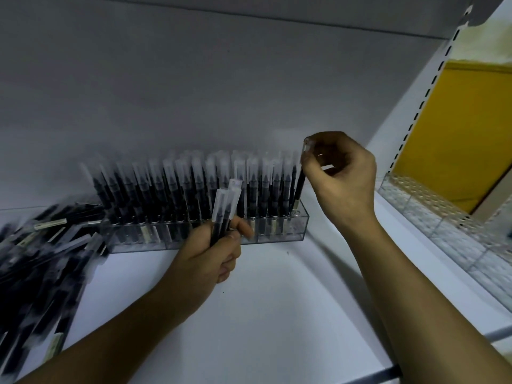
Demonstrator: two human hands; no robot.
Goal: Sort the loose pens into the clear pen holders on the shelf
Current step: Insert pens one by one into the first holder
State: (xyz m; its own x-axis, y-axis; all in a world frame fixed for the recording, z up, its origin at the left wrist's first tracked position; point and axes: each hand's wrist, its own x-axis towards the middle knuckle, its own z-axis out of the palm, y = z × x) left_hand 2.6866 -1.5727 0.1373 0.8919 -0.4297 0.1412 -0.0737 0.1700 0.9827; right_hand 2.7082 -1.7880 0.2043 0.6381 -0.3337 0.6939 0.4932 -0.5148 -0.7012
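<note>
White shelf (277, 314) seen from above, with a long clear pen holder (279, 234) at centre, packed with upright black pens under frosted caps. At two o'clock, right hand (339, 173) pinching a single black pen (300, 184) near its cap between thumb and curled fingertips, lower end at the top of the holder's right end; at six o'clock, just in front of the holder, left hand (210, 256) curled tightly round a small bundle of pens (225, 207), caps up. At nine o'clock, blurred heap of loose pens (41, 245) lying flat against the holder's left end; at three o'clock, well apart, a second clear holder (432, 217).
</note>
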